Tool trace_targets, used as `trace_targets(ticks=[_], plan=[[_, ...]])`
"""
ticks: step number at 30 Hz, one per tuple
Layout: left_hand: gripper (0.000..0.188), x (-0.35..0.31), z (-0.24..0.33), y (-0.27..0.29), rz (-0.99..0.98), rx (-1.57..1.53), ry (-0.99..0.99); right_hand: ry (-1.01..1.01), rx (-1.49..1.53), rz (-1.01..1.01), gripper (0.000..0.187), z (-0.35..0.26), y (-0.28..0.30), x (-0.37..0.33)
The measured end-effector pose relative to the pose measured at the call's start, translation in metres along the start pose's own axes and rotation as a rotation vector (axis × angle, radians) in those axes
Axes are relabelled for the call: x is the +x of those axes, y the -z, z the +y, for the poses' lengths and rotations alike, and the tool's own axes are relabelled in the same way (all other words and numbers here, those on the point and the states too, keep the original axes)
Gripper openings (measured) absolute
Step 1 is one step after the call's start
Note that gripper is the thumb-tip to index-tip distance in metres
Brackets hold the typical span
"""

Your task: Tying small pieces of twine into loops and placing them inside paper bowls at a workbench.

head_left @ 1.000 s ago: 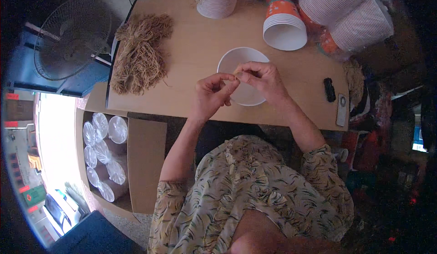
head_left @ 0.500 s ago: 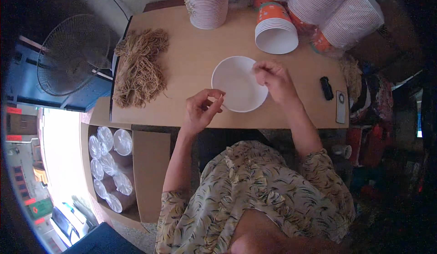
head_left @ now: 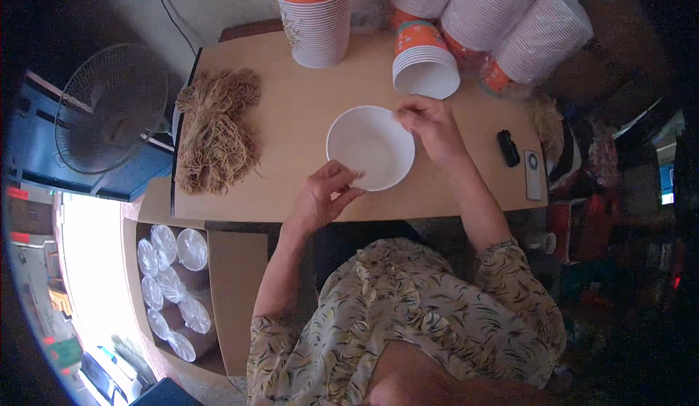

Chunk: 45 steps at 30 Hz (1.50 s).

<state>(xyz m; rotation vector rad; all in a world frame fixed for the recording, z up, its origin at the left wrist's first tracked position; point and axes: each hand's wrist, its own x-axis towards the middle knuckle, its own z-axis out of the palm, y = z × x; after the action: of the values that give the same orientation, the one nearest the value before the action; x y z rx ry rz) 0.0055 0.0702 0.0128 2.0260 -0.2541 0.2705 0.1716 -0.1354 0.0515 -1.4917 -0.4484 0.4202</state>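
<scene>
A white round paper bucket (head_left: 373, 151) stands mouth up near the front edge of the table, its inside facing me. My left hand (head_left: 324, 195) is at its near left rim, fingers curled over the rim and thumb held apart below it. Whether it touches the rim is hard to tell. At the far right rim, my right hand (head_left: 435, 131) has its thumb and fingertips pinched together. Anything between those fingertips is too small to make out. A bundle of tan, crinkled strands (head_left: 218, 133) lies on the left of the table.
Behind stand a tall stack of orange and white paper buckets (head_left: 320, 27), a shorter stack on its side (head_left: 426, 64) and plastic-wrapped stacks (head_left: 539, 34). A black object (head_left: 507, 148) and a phone-like slab (head_left: 533, 176) lie right. An open carton (head_left: 237, 297) holds wrapped round items; a fan (head_left: 109, 107) is left.
My left thumb and fingers have moved apart at the near rim. The right hand stays pinched by the far right rim. The whole view has shifted slightly.
</scene>
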Motion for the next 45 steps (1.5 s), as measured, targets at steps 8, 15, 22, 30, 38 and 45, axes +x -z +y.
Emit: trace_targets(ticks=[8, 15, 22, 30, 38, 45], plan=[[0.009, -0.001, -0.028, -0.009, 0.701, -1.263, 0.396, 0.525, -0.356, -0.048, 0.085, -0.055, -0.009, 0.009], [0.009, 0.031, -0.023, -0.011, 0.59, -1.493, 0.186, 0.49, -0.326, -0.148, 0.136, -0.008, 0.008, 0.005], [0.011, 0.072, -0.006, -0.007, 0.545, -1.507, 0.17, 0.675, -0.306, -0.01, 0.139, -0.038, -0.008, 0.011], [0.022, 0.192, -0.02, 0.115, 0.198, -1.652, -0.069, 0.81, -0.424, -0.015, 0.118, -0.148, 0.021, 0.076], [0.035, 0.221, 0.005, 0.125, 0.331, -1.118, 0.082, 0.721, -0.467, -0.223, 0.11, -0.247, 0.024, 0.149], [0.051, 0.237, 0.007, 0.111, 0.167, -1.247, 0.289, 0.669, -0.696, -0.277, 0.107, -0.309, 0.02, 0.17]])
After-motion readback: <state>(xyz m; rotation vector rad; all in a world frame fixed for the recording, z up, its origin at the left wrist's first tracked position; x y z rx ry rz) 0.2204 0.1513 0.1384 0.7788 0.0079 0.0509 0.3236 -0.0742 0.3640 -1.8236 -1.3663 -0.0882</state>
